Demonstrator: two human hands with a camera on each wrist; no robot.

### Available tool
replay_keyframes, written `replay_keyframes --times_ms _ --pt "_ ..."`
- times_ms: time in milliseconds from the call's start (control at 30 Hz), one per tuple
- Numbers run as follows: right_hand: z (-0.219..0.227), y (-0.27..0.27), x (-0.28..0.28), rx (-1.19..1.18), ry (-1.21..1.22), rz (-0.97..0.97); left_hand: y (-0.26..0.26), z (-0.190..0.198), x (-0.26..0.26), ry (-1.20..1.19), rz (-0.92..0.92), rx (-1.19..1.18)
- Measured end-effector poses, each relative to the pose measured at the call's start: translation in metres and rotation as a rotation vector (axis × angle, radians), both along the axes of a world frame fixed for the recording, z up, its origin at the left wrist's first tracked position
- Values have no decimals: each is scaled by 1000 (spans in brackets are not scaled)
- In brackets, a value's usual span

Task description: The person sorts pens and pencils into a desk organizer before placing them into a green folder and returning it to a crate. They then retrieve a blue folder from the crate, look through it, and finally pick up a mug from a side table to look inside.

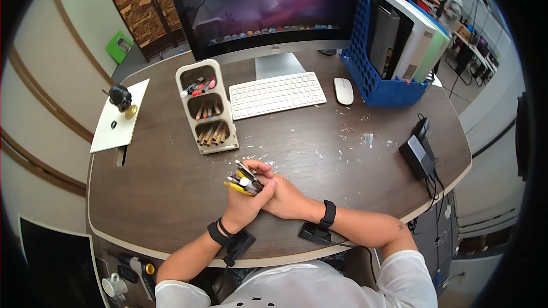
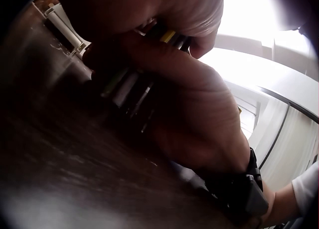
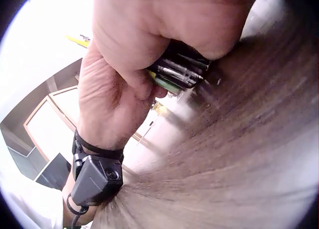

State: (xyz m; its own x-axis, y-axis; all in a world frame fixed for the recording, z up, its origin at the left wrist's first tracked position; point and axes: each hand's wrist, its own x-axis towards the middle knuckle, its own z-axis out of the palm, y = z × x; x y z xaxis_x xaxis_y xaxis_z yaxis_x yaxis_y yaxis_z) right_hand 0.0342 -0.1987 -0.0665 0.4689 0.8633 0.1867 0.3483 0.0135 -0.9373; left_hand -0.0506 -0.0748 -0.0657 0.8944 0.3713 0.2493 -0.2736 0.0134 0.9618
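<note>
Both hands are together over the front middle of the desk, around a bundle of pens (image 1: 245,181). My left hand (image 1: 244,208) grips the bundle, its thumb lying across towards the right hand. My right hand (image 1: 288,197) wraps the same bundle from the other side, its fingers curled round it in the right wrist view. Yellow, black, white and grey pen ends stick out above the hands. Lower ends of the pens (image 3: 177,72) poke out below the right hand, close over the desktop. A beige three-compartment organizer (image 1: 226,108) stands beyond the hands, with markers (image 1: 200,85) on top and pencils (image 1: 212,134) lower down.
Behind the organizer are a white keyboard (image 1: 277,96), a mouse (image 1: 343,90) and a monitor (image 1: 274,51). White scraps (image 1: 368,140) litter the desk (image 1: 342,177). A blue file holder (image 1: 394,92) stands at back right, a black device with cables (image 1: 419,154) at right.
</note>
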Motion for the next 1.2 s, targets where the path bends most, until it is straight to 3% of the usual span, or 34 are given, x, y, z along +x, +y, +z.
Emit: replay_keyframes --times_ms 167,367,433,500,567,600,700,733,767,933,1033,1200 --pt "-11 0 0 56 -6 10 11 0 4 -37 -100 261" --pt "-5 3 -5 258 -217 -98 18 16 6 -43 -163 -51" --pt "1 -3 -1 121 -178 29 25 20 4 28 -181 -200" --pt "2 -4 0 -110 89 135 26 20 0 24 -141 -276" --pt "3 -4 -3 -80 72 148 28 19 -3 116 -181 -381" --pt "13 -5 -4 -102 173 136 34 17 -4 171 -221 -251" --pt "43 -5 0 -175 305 137 36 16 -6 37 -248 -303" --pt "49 -3 5 -141 351 104 52 3 -6 144 -430 -320" --pt "55 -2 12 -104 400 65 48 7 -6 127 -329 -335" --pt "135 44 62 -116 -402 -131 55 2 1 273 -266 -393" --pt "161 74 99 -129 -1070 -166 58 -11 5 293 -277 -421" --pt "168 97 131 -406 -1368 -119 54 -17 7 280 -253 -363"
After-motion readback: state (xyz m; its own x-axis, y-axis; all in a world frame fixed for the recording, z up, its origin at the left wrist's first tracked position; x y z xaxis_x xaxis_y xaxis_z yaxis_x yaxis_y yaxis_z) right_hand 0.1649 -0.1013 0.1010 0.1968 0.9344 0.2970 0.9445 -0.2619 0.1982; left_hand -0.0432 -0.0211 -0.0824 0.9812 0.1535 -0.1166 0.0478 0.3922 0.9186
